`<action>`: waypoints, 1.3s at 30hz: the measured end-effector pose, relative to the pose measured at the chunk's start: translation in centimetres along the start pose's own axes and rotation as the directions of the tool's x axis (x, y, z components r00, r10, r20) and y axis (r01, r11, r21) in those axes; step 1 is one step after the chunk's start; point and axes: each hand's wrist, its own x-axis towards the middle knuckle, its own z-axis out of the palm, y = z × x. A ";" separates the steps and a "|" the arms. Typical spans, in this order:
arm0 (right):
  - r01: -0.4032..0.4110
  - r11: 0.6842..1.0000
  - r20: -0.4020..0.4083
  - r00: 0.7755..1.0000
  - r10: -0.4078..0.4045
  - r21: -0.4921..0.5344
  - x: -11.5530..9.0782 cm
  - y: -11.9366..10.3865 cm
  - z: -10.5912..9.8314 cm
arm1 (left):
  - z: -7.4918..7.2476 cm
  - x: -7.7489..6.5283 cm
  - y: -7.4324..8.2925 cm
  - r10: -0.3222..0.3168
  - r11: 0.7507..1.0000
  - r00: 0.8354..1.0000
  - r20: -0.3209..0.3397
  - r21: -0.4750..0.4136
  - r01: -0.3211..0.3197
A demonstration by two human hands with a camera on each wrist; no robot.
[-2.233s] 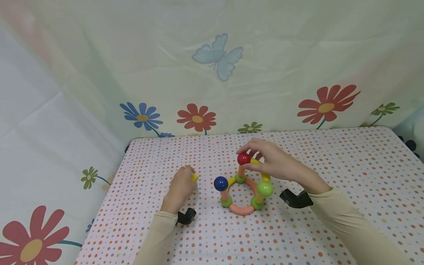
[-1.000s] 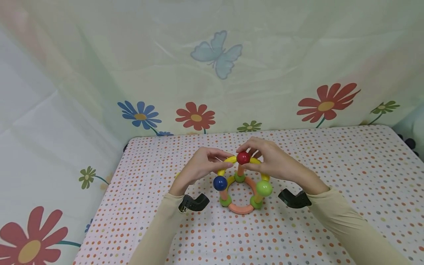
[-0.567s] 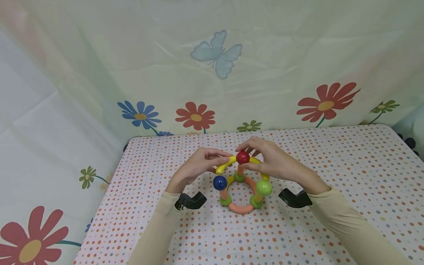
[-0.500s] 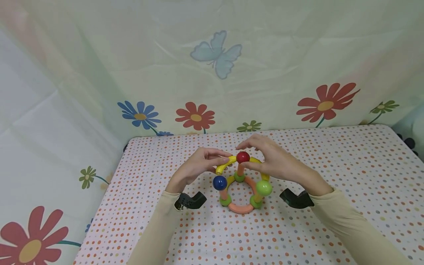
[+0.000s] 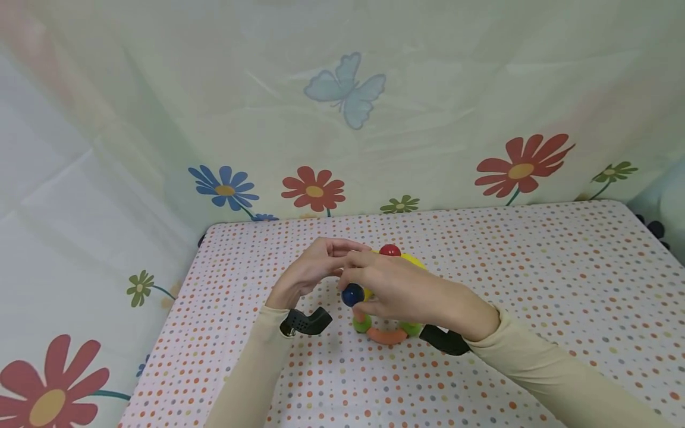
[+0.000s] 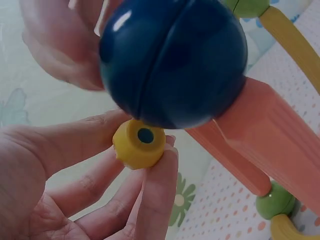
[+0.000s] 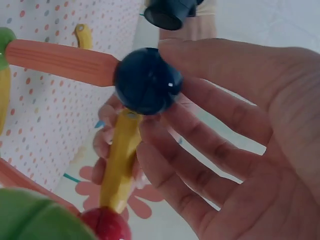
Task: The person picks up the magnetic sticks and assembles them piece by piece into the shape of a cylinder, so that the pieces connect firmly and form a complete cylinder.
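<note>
A toy frame of coloured balls and sticks stands on the table, with three uprights rising from a ring of curved sticks, its front orange stick (image 5: 386, 336) in sight. My left hand (image 5: 313, 267) pinches a yellow curved stick (image 6: 139, 145) between thumb and fingers. One end of that stick meets the red ball (image 7: 106, 224); its other end, a dark disc in it, lies right by the blue ball (image 5: 352, 295). My right hand (image 5: 401, 285) reaches across the frame and holds the blue ball between thumb and fingers. The light green top ball (image 7: 40, 215) is hidden behind it in the head view.
The dotted tablecloth (image 5: 535, 285) spreads around the frame. Another yellow curved stick (image 7: 84, 36) lies on it, hidden in the head view. A flowered curtain (image 5: 428, 148) hangs behind the table. Black wrist cameras, such as the left one (image 5: 307, 321), jut below both wrists.
My left hand brought the yellow stick from the table's left to the red ball. My right hand let go of the red ball and moved left and nearer to the blue ball.
</note>
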 end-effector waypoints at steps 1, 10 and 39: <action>-0.005 1.000 0.005 1.000 0.005 -0.003 0.1 0.0 0.1 | 0.0 0.0 0.0 0.006 1.000 1.000 0.002 -0.002 -0.006; -0.013 1.000 0.010 1.000 0.013 -0.007 0.4 0.0 0.6 | 0.2 -0.1 0.4 0.009 1.000 1.000 -0.016 0.025 -0.009; -0.080 0.985 -0.176 0.978 0.108 0.155 -1.8 2.2 -3.8 | 0.7 -0.1 0.9 -0.055 0.998 0.998 -0.025 0.025 0.056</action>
